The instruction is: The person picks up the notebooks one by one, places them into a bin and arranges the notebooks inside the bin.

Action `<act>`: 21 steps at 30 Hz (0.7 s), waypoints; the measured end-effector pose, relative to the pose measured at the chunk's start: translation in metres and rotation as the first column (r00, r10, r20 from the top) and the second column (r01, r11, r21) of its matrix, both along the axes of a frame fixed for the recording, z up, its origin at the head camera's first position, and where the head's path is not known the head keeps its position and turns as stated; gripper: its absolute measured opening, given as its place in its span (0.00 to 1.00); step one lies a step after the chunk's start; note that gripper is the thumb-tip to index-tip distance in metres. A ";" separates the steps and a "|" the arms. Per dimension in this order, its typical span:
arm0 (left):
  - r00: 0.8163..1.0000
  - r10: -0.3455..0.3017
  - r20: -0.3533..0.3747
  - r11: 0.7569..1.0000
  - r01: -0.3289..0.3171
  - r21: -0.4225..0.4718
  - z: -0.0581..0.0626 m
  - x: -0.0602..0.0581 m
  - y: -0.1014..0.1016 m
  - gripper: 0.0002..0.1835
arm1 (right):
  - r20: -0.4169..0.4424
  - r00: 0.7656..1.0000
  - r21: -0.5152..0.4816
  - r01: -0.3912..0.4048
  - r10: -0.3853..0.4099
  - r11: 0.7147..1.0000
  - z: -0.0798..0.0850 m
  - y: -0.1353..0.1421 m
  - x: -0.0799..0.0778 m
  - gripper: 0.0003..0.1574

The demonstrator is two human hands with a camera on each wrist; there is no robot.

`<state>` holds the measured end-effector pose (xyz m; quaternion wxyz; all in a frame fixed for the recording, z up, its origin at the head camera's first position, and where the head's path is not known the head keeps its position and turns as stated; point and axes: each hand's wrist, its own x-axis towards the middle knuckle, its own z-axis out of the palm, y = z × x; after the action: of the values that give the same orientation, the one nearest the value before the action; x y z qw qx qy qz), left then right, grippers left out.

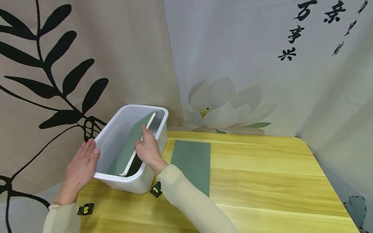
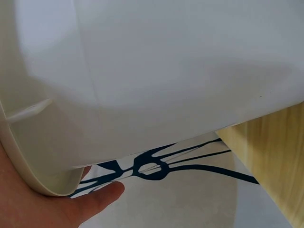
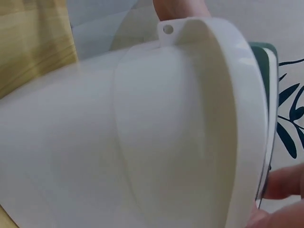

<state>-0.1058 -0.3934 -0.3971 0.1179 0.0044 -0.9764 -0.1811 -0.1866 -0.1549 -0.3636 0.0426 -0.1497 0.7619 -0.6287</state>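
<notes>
A white plastic bin point(image 1: 125, 178) stands at the table's left end. Leaning inside it is a green-covered book point(image 1: 128, 145) with white page edges. My right hand point(image 1: 149, 146) grips this book by its right edge, over the bin's right side; the right wrist view shows the book's edge point(image 3: 273, 95) rising past the rim, with fingertips point(image 3: 282, 183) at it. My left hand point(image 1: 83, 163) rests with extended fingers along the bin's left rim. From the left wrist, its thumb point(image 2: 102, 197) shows straight below the rim. A dark surface point(image 1: 135, 165) shows under the book; its lower part is hidden.
Flat on the wooden table point(image 1: 262, 181), right of the bin, lies a second green book point(image 1: 193, 161), partly covered by my right sleeve. Printed curtains point(image 1: 233, 64) hang behind and to the left, close to the bin. The table's right edge slopes away at far right.
</notes>
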 end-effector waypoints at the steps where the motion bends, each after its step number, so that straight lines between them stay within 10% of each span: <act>1: 1.000 -0.002 -0.002 1.000 0.002 0.000 0.000 0.000 0.000 0.38 | -0.011 1.000 0.022 -0.010 0.010 1.000 0.000 -0.001 -0.001 0.42; 16: 1.000 0.013 0.015 1.000 -0.013 -0.008 0.003 -0.002 0.007 0.40 | -0.030 0.977 0.380 -0.183 0.209 0.907 0.006 -0.013 -0.011 0.44; 21: 1.000 0.021 0.012 1.000 -0.021 -0.013 0.004 0.004 0.005 0.40 | -0.194 0.964 0.332 -0.109 0.181 0.937 0.003 -0.009 0.001 0.43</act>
<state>-0.1021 -0.3884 -0.3926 0.1140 0.0152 -0.9781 -0.1737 -0.1854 -0.1639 -0.3604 0.0275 -0.2662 0.8401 -0.4719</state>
